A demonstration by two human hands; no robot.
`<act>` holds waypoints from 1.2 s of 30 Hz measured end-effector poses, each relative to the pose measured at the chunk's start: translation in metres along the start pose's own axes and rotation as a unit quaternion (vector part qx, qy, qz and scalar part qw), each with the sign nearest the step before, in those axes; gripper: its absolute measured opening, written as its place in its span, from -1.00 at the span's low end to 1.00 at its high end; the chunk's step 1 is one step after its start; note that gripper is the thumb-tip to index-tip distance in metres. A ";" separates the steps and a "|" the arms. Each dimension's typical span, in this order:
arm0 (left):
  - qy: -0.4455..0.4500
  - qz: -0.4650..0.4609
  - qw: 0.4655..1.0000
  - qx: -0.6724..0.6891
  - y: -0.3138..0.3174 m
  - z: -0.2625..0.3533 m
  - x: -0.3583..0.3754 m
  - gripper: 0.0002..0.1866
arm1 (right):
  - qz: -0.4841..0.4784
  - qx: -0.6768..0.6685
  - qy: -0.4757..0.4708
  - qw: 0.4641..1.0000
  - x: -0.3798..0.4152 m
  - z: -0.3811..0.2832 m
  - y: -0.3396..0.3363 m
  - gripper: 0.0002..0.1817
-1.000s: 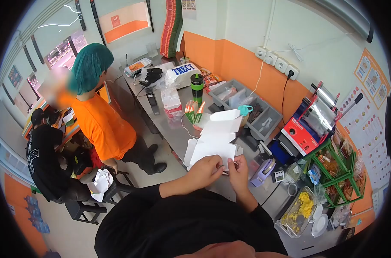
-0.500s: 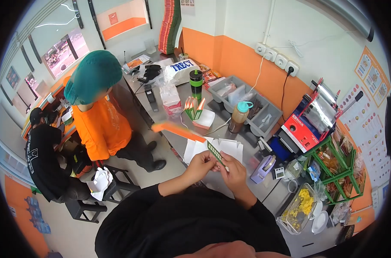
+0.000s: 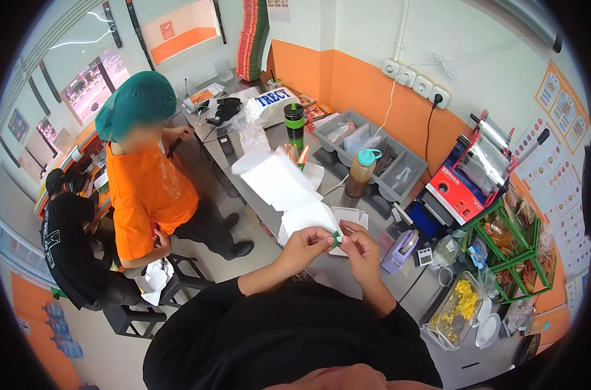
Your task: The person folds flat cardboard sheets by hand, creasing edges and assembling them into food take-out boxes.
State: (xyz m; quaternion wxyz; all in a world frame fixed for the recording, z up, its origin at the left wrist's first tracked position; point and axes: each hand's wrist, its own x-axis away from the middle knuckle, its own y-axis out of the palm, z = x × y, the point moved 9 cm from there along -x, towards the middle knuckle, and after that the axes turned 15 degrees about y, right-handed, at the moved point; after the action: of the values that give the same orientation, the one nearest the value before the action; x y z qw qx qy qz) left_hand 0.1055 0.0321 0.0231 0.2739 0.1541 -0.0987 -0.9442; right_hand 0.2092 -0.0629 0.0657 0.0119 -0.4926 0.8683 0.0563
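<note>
A paper food box [image 3: 279, 185] is held unfolded over the steel table, its white inside facing up and its far panel tilted away. At its near edge is a small green patterned flap. My left hand [image 3: 306, 249] pinches that flap from the left, fingers closed. My right hand [image 3: 360, 253] grips the same near corner from the right, thumb and fingers together. Beneath and beside the box lie flat white cartons [image 3: 352, 218]. Just behind it, partly hidden, is another white carton [image 3: 314, 175] beside red and green printed pieces [image 3: 302, 156].
A green-and-black tumbler [image 3: 295, 127], a turquoise-lidded bottle [image 3: 361, 174] and a grey divided tray [image 3: 399, 170] stand behind. On the right are a purple tape dispenser [image 3: 399, 252], a red sealing machine [image 3: 455, 188] and a container of yellow food [image 3: 461, 305]. A person in orange [image 3: 149, 195] stands left.
The box has turned from edge-on, with its orange outside showing, to white inside facing up. Both hands stay at its near edge. The person in orange has raised one hand.
</note>
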 end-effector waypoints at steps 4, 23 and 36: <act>-0.017 0.001 1.000 0.001 0.004 0.003 0.001 -0.83 | -0.018 -0.081 0.063 0.995 0.000 0.012 -0.001 -0.85; -0.037 0.027 0.998 0.050 0.000 -0.009 0.000 -0.86 | 0.085 0.049 -0.002 0.995 0.012 0.007 0.005 -0.88; -0.035 -0.015 0.999 0.004 0.006 -0.007 -0.002 -0.83 | -0.062 -0.190 0.147 0.969 -0.001 0.057 0.020 -0.82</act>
State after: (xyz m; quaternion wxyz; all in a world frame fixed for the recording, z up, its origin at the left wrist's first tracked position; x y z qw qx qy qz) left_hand 0.1129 0.0276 0.0185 0.2553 0.1233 -0.1097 -0.9526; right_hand 0.1904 -0.0457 0.0108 -0.2065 -0.5419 0.8014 0.1467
